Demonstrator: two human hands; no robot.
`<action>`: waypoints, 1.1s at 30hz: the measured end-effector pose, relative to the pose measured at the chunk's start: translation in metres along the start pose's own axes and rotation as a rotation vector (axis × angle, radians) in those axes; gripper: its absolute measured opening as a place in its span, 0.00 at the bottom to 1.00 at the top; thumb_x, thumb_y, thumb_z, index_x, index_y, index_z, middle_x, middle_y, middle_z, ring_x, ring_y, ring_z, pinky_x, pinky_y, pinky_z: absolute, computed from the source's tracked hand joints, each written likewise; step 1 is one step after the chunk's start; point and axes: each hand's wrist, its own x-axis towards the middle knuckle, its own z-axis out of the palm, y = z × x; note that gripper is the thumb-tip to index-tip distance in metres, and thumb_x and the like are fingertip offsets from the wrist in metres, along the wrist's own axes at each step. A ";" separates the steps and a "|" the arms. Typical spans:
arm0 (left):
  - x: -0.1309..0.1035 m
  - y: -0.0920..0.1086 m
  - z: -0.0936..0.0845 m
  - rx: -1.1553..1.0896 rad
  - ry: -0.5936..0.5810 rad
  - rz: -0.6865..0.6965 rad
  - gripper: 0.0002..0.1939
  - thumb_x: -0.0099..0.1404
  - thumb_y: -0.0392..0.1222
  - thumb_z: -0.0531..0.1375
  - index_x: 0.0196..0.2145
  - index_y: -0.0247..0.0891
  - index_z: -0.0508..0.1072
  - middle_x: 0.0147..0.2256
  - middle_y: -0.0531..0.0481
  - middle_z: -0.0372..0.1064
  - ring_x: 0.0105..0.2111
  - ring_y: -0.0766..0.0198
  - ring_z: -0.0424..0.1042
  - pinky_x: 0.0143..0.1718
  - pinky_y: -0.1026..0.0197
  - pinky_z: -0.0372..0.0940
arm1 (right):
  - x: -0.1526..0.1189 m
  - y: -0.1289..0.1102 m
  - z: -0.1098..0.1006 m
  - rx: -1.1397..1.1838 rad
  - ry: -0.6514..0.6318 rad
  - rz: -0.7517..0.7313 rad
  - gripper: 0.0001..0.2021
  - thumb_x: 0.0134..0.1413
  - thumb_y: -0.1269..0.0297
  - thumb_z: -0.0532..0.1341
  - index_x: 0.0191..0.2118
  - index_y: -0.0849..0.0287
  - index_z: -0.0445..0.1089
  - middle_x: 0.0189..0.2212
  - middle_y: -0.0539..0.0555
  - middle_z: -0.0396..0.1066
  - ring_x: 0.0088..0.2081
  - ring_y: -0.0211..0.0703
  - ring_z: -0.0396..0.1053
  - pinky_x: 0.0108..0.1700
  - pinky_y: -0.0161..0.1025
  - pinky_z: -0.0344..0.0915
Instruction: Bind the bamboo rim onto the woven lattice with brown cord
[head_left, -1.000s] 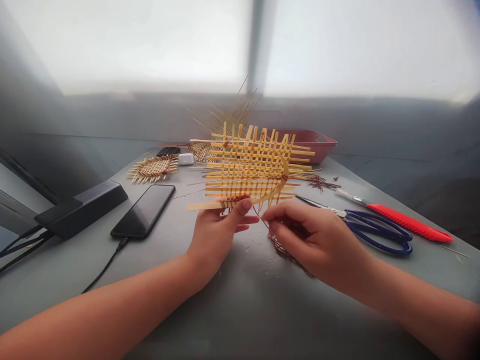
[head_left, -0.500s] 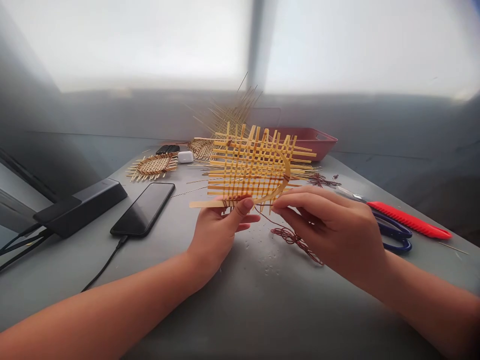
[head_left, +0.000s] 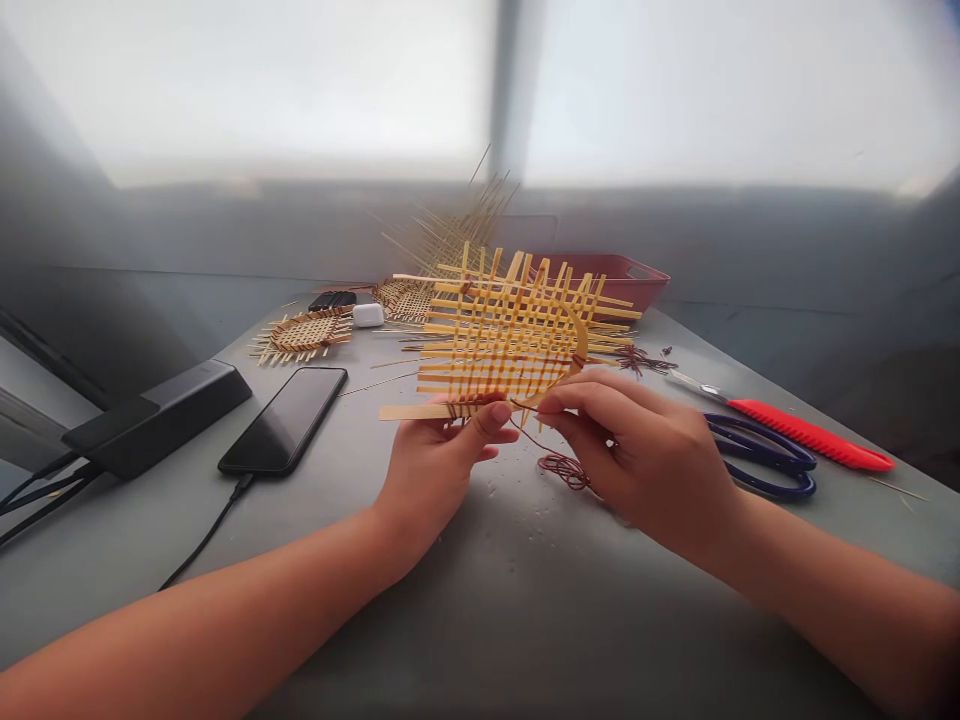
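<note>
A woven bamboo panel (head_left: 502, 340) with uneven strip ends stands raised over the table. Its lower edge is pinched between the thumb and fingers of my left hand (head_left: 442, 460). A flat bamboo strip (head_left: 409, 411) runs along that edge and curves up the panel's right side, bound on with dark cord near my thumb. Between thumb and forefinger, my right hand (head_left: 645, 450) grips the brown cord (head_left: 525, 406) close to the panel's bottom edge. Part of the cord lies in a loose coil (head_left: 566, 470) on the table, partly behind my right hand.
On the left are a phone (head_left: 285, 420) with its cable and a black power block (head_left: 157, 415). Two finished-edge woven pieces (head_left: 311, 332) and a white case (head_left: 368, 315) sit behind. Right are blue-handled scissors (head_left: 772, 455) and a red-handled knife (head_left: 810, 432). A pink basket (head_left: 649, 285) stands at the back.
My right hand has shifted slightly left, closer to my left thumb, with the cord. The panel has tilted a little to the right. More of the scissors' handles shows now.
</note>
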 end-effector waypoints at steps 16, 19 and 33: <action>-0.001 0.000 0.001 0.008 -0.042 0.017 0.20 0.56 0.55 0.68 0.39 0.37 0.78 0.39 0.45 0.79 0.36 0.55 0.79 0.40 0.55 0.72 | 0.001 -0.009 0.003 -0.044 0.033 -0.031 0.07 0.61 0.74 0.61 0.37 0.55 0.74 0.32 0.53 0.76 0.32 0.40 0.74 0.36 0.37 0.73; -0.002 -0.001 0.001 -0.021 -0.057 0.006 0.21 0.56 0.55 0.68 0.41 0.37 0.77 0.41 0.45 0.79 0.36 0.55 0.80 0.40 0.55 0.73 | -0.001 -0.011 0.005 -0.032 0.027 -0.025 0.08 0.61 0.74 0.61 0.37 0.55 0.75 0.32 0.53 0.75 0.31 0.39 0.73 0.35 0.36 0.72; -0.002 -0.001 0.003 -0.029 -0.089 0.003 0.21 0.57 0.54 0.68 0.42 0.38 0.78 0.43 0.45 0.79 0.38 0.53 0.80 0.44 0.52 0.72 | 0.005 -0.011 0.004 -0.104 0.080 -0.105 0.10 0.59 0.77 0.61 0.39 0.53 0.72 0.28 0.50 0.77 0.30 0.42 0.70 0.34 0.41 0.70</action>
